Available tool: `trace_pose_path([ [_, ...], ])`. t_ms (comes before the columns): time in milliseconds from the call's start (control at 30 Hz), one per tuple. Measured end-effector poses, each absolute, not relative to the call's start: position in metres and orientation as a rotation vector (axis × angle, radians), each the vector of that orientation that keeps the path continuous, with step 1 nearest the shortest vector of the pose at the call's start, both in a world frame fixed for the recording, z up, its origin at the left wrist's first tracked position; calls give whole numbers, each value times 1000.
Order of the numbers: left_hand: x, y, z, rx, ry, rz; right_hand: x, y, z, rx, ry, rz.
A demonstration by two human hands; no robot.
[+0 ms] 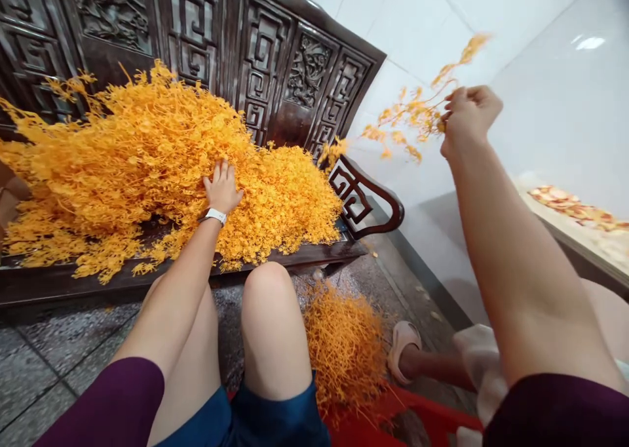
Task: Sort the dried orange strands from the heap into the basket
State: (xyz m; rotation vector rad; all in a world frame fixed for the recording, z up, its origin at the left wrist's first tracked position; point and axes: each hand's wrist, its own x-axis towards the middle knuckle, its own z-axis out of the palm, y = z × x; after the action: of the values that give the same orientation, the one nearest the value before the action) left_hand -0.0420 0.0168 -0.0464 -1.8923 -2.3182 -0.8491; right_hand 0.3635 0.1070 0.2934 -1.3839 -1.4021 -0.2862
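A large heap of orange-yellow artificial flower sprays (147,145) covers the seat of a dark carved wooden bench (289,258). My left hand (223,188), with a white watch at the wrist, rests on the heap with its fingers spread and grips nothing. Raised at the upper right, in front of the pale wall, my right hand (472,109) is closed around an orange flower spray (417,116). Its sprigs stretch out to the left and upward from my fingers and look slightly blurred.
Below the bench's right end, a bundle of orange stems (344,349) stands beside my knee, near a red plastic object (422,408). Another person's foot in a pale clog (405,342) is at its right. Red and yellow pieces (574,204) lie on a surface at far right.
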Motion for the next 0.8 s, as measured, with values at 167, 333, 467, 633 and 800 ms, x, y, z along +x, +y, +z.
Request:
trace_pose_path([
  [167, -21, 6, -37, -1912, -2277, -914, 361, 77, 282, -1171, -1489, 134],
  [333, 14, -12, -20, -1938, -2027, -1170, 329, 67, 262, -1081, -1528, 372],
  [467, 38, -18, -7, -2114, -1687, -1686, 289, 63, 238, -992, -1547, 568],
  [633, 45, -24, 4, -2350, -1314, -2312, 231, 52, 198, -921, -1612, 743],
  [800, 34, -28, 7, -2519, -1251, -2520, 190, 42, 149, -947, -1490, 1014],
])
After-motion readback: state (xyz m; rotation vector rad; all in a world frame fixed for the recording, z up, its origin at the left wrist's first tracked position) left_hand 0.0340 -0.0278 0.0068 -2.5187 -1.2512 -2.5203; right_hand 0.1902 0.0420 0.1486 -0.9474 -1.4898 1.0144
